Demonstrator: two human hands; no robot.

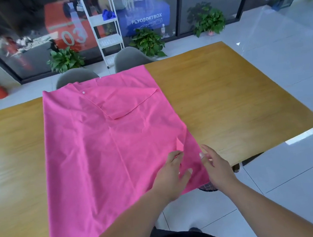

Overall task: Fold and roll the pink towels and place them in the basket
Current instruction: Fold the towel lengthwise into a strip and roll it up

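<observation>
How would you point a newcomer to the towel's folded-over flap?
On the wooden table a pink towel lies spread. Near its far right corner a triangular flap lies doubled back, far larger than the upturned tip by the left hand.

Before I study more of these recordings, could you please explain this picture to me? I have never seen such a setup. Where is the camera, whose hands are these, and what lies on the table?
There is no machine here. A person wears one wide-angle camera on the head, so you look forward and down along that person's own bare arms. A large pink towel lies spread over a wooden table, with its far corner folded back onto itself. The left hand rests on the towel near its right edge and seems to pinch up a small fold. The right hand is open beside that edge and holds nothing. A checked thing peeks out below the towel, too hidden to name. Two grey chairs stand behind the table.
</observation>
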